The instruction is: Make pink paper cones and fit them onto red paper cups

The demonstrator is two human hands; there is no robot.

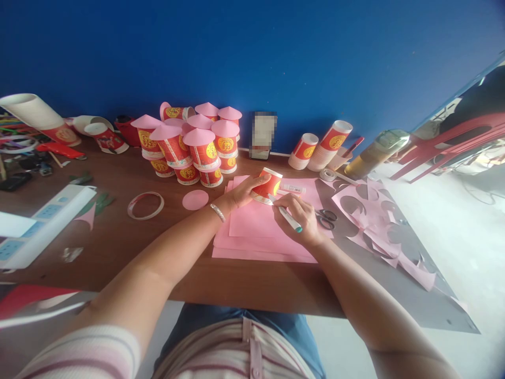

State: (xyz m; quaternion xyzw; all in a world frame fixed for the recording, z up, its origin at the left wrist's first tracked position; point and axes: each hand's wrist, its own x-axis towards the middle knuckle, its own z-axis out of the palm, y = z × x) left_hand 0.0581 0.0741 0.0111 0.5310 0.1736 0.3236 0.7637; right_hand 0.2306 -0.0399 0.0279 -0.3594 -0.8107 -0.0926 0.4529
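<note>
Over the pink paper sheets (252, 226), my left hand (245, 192) is wrapped round a red paper cup (268, 185) with a yellow emblem and pale rims. The cup is tilted a little. My right hand (302, 215) grips a white marker (290, 219) with a green end, its other end close to the cup's lower rim; I cannot tell whether it touches. Partly behind my right hand, a clear tube with a label (293, 189) lies on the paper. Black scissors (326, 218) rest just right of that hand, their blades hidden.
Red cups with pink cone tops (199, 143) stand stacked at the back left. A phone (262, 136) leans on the blue wall. Cup stacks (330, 145) and a bottle (376, 153) stand right, above pink scraps (374, 221). Left are a tape roll (145, 216) and a power strip (47, 223).
</note>
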